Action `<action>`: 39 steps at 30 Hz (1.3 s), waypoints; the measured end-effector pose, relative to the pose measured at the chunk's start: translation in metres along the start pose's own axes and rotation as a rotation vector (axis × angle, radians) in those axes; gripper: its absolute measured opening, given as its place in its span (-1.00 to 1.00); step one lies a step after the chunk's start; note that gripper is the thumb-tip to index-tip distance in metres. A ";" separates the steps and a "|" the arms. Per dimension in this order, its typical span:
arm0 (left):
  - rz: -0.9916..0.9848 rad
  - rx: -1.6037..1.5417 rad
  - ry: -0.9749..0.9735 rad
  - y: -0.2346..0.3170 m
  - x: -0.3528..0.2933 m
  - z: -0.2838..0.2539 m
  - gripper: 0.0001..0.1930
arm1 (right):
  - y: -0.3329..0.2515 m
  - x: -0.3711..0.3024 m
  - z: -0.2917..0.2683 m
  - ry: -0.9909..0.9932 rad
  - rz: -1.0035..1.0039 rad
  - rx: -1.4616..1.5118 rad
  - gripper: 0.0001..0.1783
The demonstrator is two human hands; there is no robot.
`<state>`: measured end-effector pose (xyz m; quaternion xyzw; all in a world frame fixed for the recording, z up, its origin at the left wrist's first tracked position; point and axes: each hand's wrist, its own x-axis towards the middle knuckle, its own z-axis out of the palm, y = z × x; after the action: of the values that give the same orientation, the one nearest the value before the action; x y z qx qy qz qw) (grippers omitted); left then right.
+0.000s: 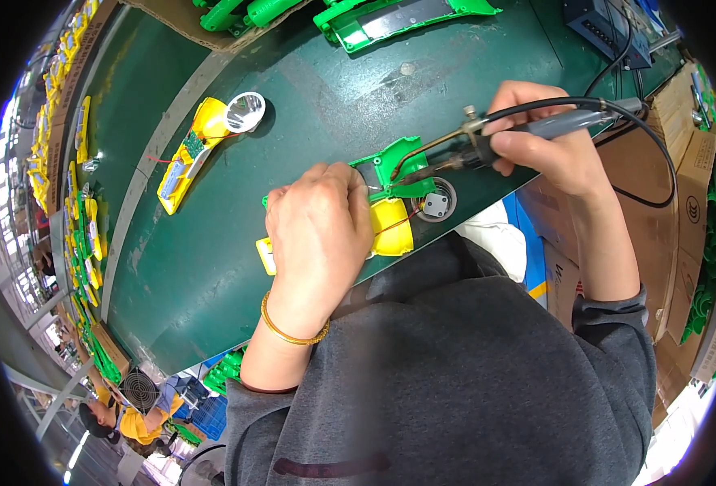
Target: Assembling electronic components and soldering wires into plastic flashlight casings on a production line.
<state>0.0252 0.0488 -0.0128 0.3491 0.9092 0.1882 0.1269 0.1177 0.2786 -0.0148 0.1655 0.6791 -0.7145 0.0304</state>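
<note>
A: Hands?
B: Left hand [319, 231] curled, pressing the yellow-green housing [396, 202] onto the desk [212, 267]. Right hand [548, 142] pinches a soldering iron [487, 138], tip over the housing, near the desk's front edge.

We see left hand [319, 235] at centre, on torch housing [390, 223] on belt [212, 267]. Right hand [548, 138] at two o'clock of it, holding soldering iron [487, 138], tip toward housing. Round lamp head [437, 202] just at three o'clock of housing. Second torch assembly [188, 150] at ten o'clock, well apart. Cardboard boxes [690, 202] at three o'clock, off belt.
</note>
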 end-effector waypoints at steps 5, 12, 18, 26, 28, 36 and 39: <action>0.002 -0.033 0.001 -0.001 0.001 0.001 -0.94 | 0.006 -0.006 -0.005 0.064 -0.048 0.054 -0.76; -0.004 -0.023 -0.002 -0.001 -0.001 0.000 -0.95 | 0.007 0.002 0.013 0.018 0.013 0.020 -0.85; -0.012 -0.025 -0.003 -0.002 0.000 0.000 -0.95 | 0.005 0.008 0.020 -0.018 0.039 -0.060 -0.89; -0.006 -0.030 0.004 -0.006 0.001 0.000 -0.94 | 0.005 0.006 0.011 -0.013 0.032 -0.053 -0.85; -0.013 -0.020 -0.002 -0.007 0.001 0.000 -0.94 | 0.004 0.001 0.003 0.029 0.019 0.014 -0.78; -0.002 -0.019 0.007 -0.008 0.003 0.000 -0.94 | 0.013 -0.005 0.012 0.159 -0.069 0.126 -0.68; -0.007 -0.007 0.009 -0.007 0.002 -0.001 -0.94 | 0.013 -0.002 0.021 0.196 -0.111 0.137 -0.69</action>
<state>0.0191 0.0453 -0.0157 0.3447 0.9102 0.1927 0.1247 0.1194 0.2568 -0.0266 0.1984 0.6364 -0.7403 -0.0869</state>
